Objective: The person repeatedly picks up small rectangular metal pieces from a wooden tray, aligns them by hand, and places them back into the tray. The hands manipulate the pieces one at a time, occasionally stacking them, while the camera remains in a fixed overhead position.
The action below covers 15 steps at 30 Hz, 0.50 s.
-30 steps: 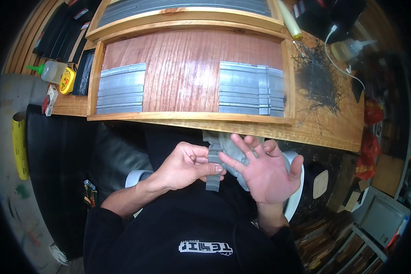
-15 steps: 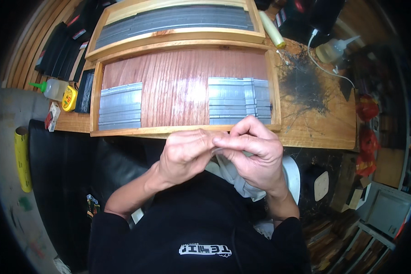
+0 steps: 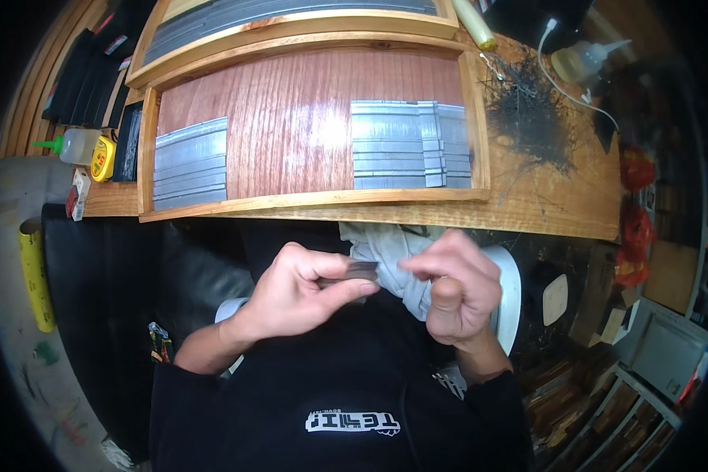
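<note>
My left hand (image 3: 299,287) pinches a small stack of short dark, flat strips (image 3: 362,271) between thumb and fingers, above my lap. To its right hovers my right hand (image 3: 460,291), blurred, its fingers curled and the thumb apart, with nothing visible in it. Beyond both hands a shallow wooden tray (image 3: 315,205) lies at the table's near edge. Inside it, rows of grey strips (image 3: 190,161) fill the left end, and another grey block of strips (image 3: 387,148) lies toward the right. Bare reddish wood grain shows between the two.
A second framed tray (image 3: 291,27) with grey strips stands behind. Dark thin offcuts (image 3: 531,118) litter the table's right side, near a squeeze bottle (image 3: 582,61) and a white cable. At left are a green-tipped bottle (image 3: 77,147) and a yellow container (image 3: 103,159). A grey cloth (image 3: 393,259) lies on my lap.
My hands, together before, have come apart and moved down toward my body. The dark strips now show in my left hand. The view has shifted, so the trays sit higher.
</note>
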Each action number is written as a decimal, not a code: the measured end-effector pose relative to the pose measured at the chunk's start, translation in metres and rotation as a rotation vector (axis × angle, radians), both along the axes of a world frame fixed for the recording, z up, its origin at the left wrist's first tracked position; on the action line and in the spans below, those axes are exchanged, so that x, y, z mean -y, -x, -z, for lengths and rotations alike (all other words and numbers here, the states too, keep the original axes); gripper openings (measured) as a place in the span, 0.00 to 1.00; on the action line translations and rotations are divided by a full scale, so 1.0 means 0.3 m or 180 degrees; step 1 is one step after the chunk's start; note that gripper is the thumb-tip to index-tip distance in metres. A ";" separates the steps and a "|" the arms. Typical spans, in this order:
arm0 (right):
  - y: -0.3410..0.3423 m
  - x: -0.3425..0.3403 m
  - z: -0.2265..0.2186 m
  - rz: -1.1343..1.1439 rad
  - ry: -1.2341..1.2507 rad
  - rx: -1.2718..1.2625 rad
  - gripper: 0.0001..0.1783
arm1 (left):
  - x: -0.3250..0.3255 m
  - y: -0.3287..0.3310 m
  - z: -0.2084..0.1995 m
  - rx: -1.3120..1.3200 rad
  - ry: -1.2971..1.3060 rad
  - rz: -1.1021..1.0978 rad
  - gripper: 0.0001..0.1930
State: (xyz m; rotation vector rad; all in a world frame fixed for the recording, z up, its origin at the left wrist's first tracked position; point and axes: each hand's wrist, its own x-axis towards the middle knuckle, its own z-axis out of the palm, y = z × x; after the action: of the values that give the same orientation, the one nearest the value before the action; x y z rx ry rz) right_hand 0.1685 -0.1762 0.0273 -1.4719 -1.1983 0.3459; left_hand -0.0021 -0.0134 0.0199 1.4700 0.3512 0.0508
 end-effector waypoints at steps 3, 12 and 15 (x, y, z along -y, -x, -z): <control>0.029 0.039 0.136 0.0103 0.1973 0.0379 0.22 | 0.005 0.042 0.177 -0.1342 0.1597 -0.0199 0.10; -0.030 0.068 0.469 0.0382 0.2025 -0.0767 0.21 | 0.054 0.022 0.417 -0.1757 0.2185 -0.0300 0.10; -0.050 0.118 0.459 -0.0226 0.1902 -0.1273 0.14 | 0.094 0.003 0.429 -0.1727 0.2135 -0.0232 0.08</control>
State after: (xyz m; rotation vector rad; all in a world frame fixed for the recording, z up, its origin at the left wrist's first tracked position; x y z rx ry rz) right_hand 0.1834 -0.2117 -0.1104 -1.7513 -0.8545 1.0649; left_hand -0.0030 -0.0417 -0.1088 0.7826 0.7774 -0.3824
